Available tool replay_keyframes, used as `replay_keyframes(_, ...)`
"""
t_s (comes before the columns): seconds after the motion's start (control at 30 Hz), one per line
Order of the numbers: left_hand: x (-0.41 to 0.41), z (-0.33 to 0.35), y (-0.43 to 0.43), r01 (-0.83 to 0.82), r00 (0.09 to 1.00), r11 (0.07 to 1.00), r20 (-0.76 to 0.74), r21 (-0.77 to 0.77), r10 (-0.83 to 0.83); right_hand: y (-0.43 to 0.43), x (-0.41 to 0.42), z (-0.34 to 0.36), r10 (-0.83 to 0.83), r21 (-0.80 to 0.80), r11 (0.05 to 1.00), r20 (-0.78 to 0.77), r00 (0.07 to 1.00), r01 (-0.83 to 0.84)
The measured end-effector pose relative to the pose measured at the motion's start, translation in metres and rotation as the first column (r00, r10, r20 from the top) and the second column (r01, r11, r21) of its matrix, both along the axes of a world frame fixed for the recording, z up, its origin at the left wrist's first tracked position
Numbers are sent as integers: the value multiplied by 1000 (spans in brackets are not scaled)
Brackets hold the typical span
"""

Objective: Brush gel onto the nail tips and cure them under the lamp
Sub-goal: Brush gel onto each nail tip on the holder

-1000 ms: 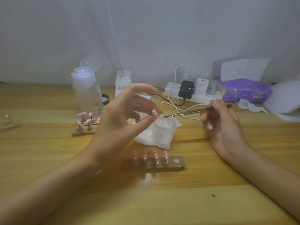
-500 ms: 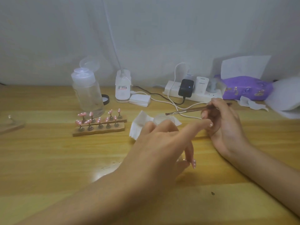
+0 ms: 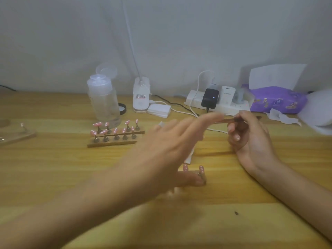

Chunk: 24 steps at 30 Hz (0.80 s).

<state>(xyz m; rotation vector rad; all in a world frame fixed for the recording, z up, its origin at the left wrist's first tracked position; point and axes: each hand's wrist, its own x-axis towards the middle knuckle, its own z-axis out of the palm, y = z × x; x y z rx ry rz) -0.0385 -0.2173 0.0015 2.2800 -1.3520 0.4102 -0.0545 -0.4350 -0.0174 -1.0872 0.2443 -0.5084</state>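
Left hand [image 3: 167, 150], blurred, fingers straight, hovers over the brown wooden strip of pink nail tips [image 3: 201, 174], long axis 9-to-3. Farther off at 2 o'clock, right hand [image 3: 251, 139] pinches the thin brown brush [image 3: 229, 120].

On wooden counter [image 3: 53, 168]: wooden stand of pink nail tips [image 3: 115, 136] just before clear plastic bottle [image 3: 104, 103]; white power strip [image 3: 221, 105] back right, purple tissue pack [image 3: 276, 100] at its right.

Clear bottle [image 3: 103, 101], power strip [image 3: 226, 107] — purple tissue pack [image 3: 276, 100]
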Motion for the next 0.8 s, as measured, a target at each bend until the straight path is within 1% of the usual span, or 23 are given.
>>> replay_keyframes(0.07, 16, 2, 18, 28, 988, 998, -152, -48, -35, -1, 0, 0, -3, 28, 1000, -1, 1000, 3)
replay_keyframes(0.1, 21, -2, 26, 13, 968, 998, -248, -56, -26, -1, 0, 0, -2, 33, 999, 0, 1000, 2)
replay_keyframes(0.17, 27, -15, 40, -49, 895, 997, -445, -59, 18, 0, 1, 0, 1, 30, 1000, 3, 1000, -1)
replay_keyframes(0.2, 25, -20, 46, -76, 860, 996, -509, -47, 41, 0, 1, 0, -1, 26, 1000, 4, 1000, 1)
replay_keyframes(0.23, 21, -23, 51, -68, 836, 997, -547, -19, 47, -1, 2, 0, -5, 25, 1000, 4, 1000, 5)
replay_keyframes(0.3, 13, -24, 60, -20, 857, 1000, -516, -10, 12, -1, 2, -1, -12, 25, 1000, 6, 1000, 12)
replay_keyframes(0.33, 10, -25, 66, -9, 884, 1000, -467, -27, -5, -1, 2, -1, -15, 21, 1000, 7, 1000, 15)
replay_keyframes(0.4, 6, -28, 71, -26, 885, 996, -466, -84, -16, -1, 2, -1, -32, -1, 999, 2, 999, 32)
replay_keyframes(0.47, 4, -29, 68, -55, 896, 990, -445, -133, -10, -2, 1, -1, -59, -63, 996, 33, 998, 61)
replay_keyframes(0.53, 2, -31, 67, -60, 905, 992, -425, -114, 6, -2, -1, 0, -61, -154, 985, 116, 991, 79)
replay_keyframes(0.63, 2, -25, 68, -57, 884, 986, -468, -156, -23, -1, -3, 1, -33, -216, 973, 189, 981, 74)
replay_keyframes(0.73, 11, -11, 67, -159, 847, 941, -531, -298, -24, -2, -3, 1, -32, -249, 965, 205, 978, 83)
replay_keyframes(0.8, 15, -6, 64, -182, 853, 929, -522, -323, -15, -2, -2, 2, -36, -271, 958, 206, 978, 92)
